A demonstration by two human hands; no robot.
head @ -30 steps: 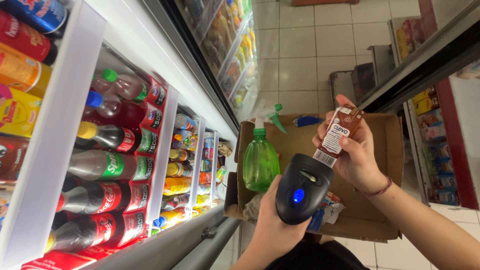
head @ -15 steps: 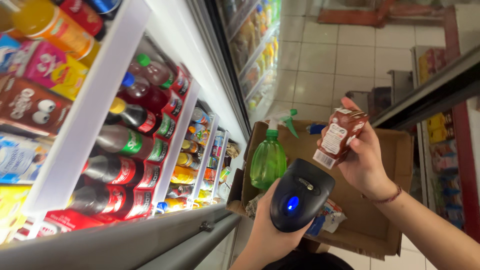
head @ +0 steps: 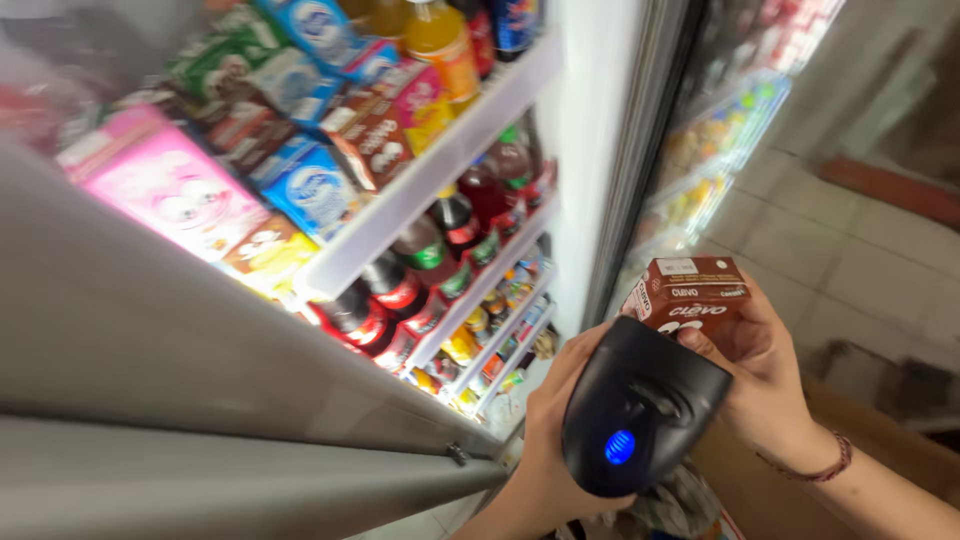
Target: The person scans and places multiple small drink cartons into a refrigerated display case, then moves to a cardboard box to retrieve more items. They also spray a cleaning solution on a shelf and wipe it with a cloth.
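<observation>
Shop fridge shelves fill the left side, lit bright, and pale floor tiles run off to the right. Up top sit drink cartons in pink, blue and brown, with an orange juice bottle standing behind them. Below that, dark soda bottles lie in a slanted row, caps pointing outward. Down at the bottom, the grey fridge door frame cuts across the view.

Now the hands. The left hand is clenched round a black handheld scanner, its blue light glowing on the back, head aimed up and away. The right hand grips a small brown carton, fingers wrapped over its side and the top face tilted toward the camera. A thin bracelet shows on that wrist. The carton sits just above the scanner, the two very close or touching; I cannot tell which. A brown cardboard box shows beneath the right arm, blurred.
</observation>
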